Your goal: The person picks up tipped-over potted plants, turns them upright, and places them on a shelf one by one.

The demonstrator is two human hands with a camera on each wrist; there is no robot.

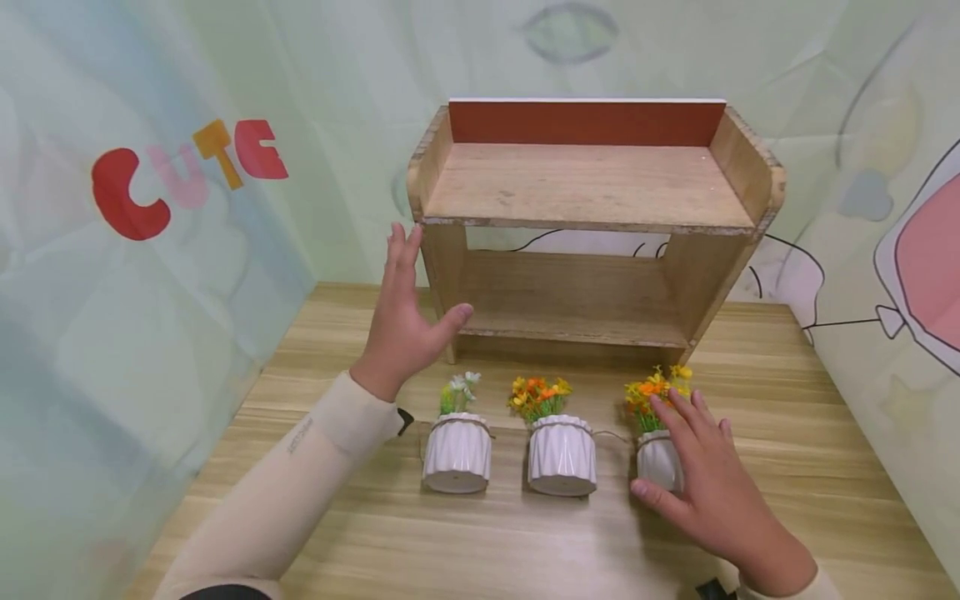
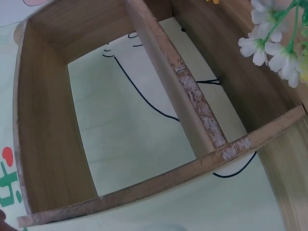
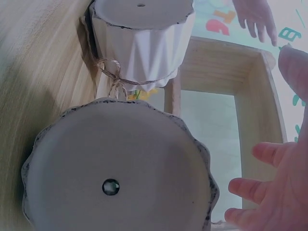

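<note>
Right hand (image 1: 705, 479) lower right of frame, fingers (image 1: 678, 417) spread, released over rightmost white pot (image 1: 658, 460) near counter (image 1: 787, 467) front edge. Left hand (image 1: 401, 321) released, thumb at wooden shelf (image 1: 592, 187) left upright. Open counter right of pot.

White ribbed pot (image 1: 658, 459), orange-yellow flowers

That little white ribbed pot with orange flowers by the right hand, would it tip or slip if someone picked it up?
The white ribbed pot with orange and yellow flowers looks glazed and smooth, so it may be slippery. Its base looks broad and flat, so it probably stands steady when nudged. If ceramic, it would likely chip when dropped. The right hand hovers open beside it.
</note>
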